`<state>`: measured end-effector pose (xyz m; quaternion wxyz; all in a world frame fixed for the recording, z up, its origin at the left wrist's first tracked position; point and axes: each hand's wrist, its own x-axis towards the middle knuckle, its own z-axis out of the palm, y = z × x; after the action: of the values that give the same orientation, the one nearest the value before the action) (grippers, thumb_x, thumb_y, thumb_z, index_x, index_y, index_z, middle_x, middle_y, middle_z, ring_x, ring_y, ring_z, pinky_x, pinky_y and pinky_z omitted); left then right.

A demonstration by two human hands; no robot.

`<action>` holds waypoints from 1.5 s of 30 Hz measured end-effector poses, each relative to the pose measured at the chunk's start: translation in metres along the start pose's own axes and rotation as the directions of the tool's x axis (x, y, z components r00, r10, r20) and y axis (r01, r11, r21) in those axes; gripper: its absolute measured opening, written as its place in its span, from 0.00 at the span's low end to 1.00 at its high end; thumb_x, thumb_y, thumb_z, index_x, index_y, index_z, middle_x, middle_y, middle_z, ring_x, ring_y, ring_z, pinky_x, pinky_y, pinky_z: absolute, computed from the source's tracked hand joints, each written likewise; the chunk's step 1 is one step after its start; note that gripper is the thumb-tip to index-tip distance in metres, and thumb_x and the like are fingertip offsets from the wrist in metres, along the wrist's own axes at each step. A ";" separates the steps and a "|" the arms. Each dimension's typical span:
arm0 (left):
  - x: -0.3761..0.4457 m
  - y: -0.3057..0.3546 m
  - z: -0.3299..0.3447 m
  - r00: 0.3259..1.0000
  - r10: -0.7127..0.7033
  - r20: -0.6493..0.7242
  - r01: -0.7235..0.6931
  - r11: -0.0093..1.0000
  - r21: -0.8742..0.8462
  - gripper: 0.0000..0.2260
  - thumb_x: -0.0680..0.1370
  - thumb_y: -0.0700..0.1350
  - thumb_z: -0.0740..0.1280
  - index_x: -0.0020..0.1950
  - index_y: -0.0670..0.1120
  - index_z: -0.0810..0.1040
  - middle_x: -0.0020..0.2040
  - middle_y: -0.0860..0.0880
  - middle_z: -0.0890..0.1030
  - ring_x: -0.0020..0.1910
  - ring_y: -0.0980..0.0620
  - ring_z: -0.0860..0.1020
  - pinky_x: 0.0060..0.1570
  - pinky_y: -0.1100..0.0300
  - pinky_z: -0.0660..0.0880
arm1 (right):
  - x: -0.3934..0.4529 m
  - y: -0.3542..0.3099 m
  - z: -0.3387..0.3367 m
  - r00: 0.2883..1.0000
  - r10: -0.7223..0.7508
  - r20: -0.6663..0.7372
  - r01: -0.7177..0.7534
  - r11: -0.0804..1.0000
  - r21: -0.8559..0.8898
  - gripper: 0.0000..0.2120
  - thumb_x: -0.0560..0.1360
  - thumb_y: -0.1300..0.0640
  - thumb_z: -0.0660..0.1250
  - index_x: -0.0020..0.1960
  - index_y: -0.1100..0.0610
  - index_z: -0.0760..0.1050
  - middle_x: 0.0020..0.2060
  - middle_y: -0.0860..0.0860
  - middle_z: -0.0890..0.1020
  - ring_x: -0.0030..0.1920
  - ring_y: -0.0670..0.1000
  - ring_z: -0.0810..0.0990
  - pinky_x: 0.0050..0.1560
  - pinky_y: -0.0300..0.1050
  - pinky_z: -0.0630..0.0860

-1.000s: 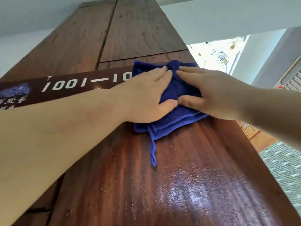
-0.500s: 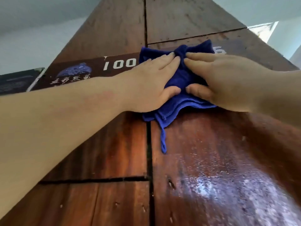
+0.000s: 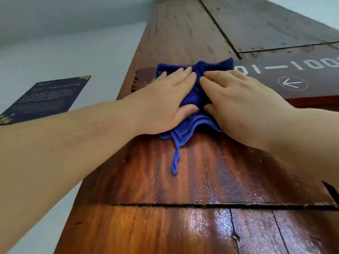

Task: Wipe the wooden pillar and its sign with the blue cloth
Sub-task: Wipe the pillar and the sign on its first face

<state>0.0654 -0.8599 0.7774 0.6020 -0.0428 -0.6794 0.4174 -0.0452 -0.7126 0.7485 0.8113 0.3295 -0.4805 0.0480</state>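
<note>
A tall wooden pillar [image 3: 192, 180] of glossy reddish-brown planks rises in front of me. Across it runs a dark brown sign [image 3: 293, 77] with white numbers and a circled arrow. A folded blue cloth [image 3: 194, 96] lies flat over the sign's left end, a thin loop hanging below it. My left hand [image 3: 165, 101] and my right hand [image 3: 238, 105] both press flat on the cloth, fingers pointing up, side by side. The cloth's middle and the sign's left part are hidden under the hands.
A dark blue plaque [image 3: 44, 99] with small text hangs on the pale wall [image 3: 73, 52] to the left of the pillar. Dark gaps [image 3: 183, 205] run between the pillar's planks.
Both hands have slid the cloth leftwards along the sign to its left end. The numbers and arrow to the right of the cloth are now uncovered.
</note>
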 end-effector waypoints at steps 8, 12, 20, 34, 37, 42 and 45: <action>-0.005 -0.004 0.006 0.948 0.056 -0.314 -0.088 0.992 -0.089 0.23 0.71 0.58 0.62 0.61 0.48 0.72 0.56 0.47 0.75 0.57 0.46 0.73 0.59 0.48 0.70 | -0.004 -0.013 0.000 0.976 0.126 -0.179 -0.122 0.992 0.031 0.17 0.69 0.54 0.59 0.54 0.61 0.72 0.49 0.60 0.76 0.46 0.64 0.73 0.48 0.59 0.71; -0.006 -0.003 0.002 0.936 0.062 -0.347 -0.076 0.997 -0.028 0.19 0.68 0.58 0.61 0.52 0.47 0.72 0.48 0.47 0.74 0.48 0.43 0.73 0.50 0.44 0.71 | -0.001 -0.014 -0.003 0.978 0.083 -0.192 -0.072 0.995 0.065 0.17 0.68 0.55 0.57 0.53 0.61 0.71 0.47 0.61 0.75 0.44 0.64 0.73 0.45 0.58 0.72; -0.032 -0.032 -0.006 0.955 0.040 -0.295 -0.035 0.999 0.020 0.16 0.68 0.57 0.61 0.49 0.48 0.70 0.44 0.49 0.72 0.43 0.44 0.72 0.44 0.46 0.70 | 0.020 -0.039 0.000 0.978 0.043 -0.205 -0.013 0.989 0.144 0.12 0.68 0.58 0.62 0.51 0.59 0.72 0.44 0.58 0.76 0.40 0.61 0.73 0.40 0.53 0.70; -0.052 -0.043 -0.018 0.979 0.004 -0.206 0.003 0.999 0.033 0.15 0.70 0.57 0.61 0.49 0.48 0.71 0.43 0.46 0.73 0.41 0.44 0.72 0.45 0.49 0.71 | 0.032 -0.045 -0.001 0.989 0.000 -0.149 0.030 0.980 0.195 0.13 0.70 0.57 0.66 0.53 0.57 0.73 0.47 0.56 0.77 0.44 0.60 0.73 0.44 0.53 0.72; -0.029 -0.018 -0.015 0.980 0.022 -0.198 -0.019 1.000 0.018 0.15 0.71 0.58 0.60 0.48 0.49 0.70 0.42 0.46 0.74 0.40 0.44 0.73 0.43 0.49 0.72 | 0.014 -0.015 -0.006 0.996 -0.007 -0.090 0.023 0.984 0.177 0.14 0.70 0.56 0.65 0.55 0.57 0.73 0.48 0.56 0.76 0.45 0.60 0.73 0.47 0.56 0.72; 0.027 0.042 -0.004 0.976 0.088 -0.202 -0.090 0.996 -0.002 0.15 0.71 0.59 0.60 0.49 0.49 0.70 0.43 0.46 0.74 0.41 0.43 0.74 0.44 0.44 0.73 | -0.034 0.055 -0.012 0.998 0.037 -0.043 -0.030 0.986 0.163 0.18 0.71 0.53 0.68 0.58 0.56 0.72 0.52 0.55 0.76 0.50 0.60 0.73 0.51 0.56 0.72; 0.063 0.080 0.004 0.968 0.139 -0.210 -0.145 0.989 -0.013 0.16 0.70 0.59 0.60 0.49 0.48 0.71 0.42 0.47 0.74 0.41 0.44 0.73 0.43 0.45 0.73 | -0.062 0.101 -0.015 0.999 0.040 -0.006 -0.039 0.988 0.146 0.19 0.70 0.51 0.70 0.59 0.55 0.72 0.53 0.55 0.76 0.51 0.60 0.74 0.52 0.54 0.73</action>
<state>0.0095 -0.7741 0.7774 0.6377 -0.1435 -0.6136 0.4430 -0.1066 -0.6106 0.7430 0.7859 0.3785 -0.4786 0.1004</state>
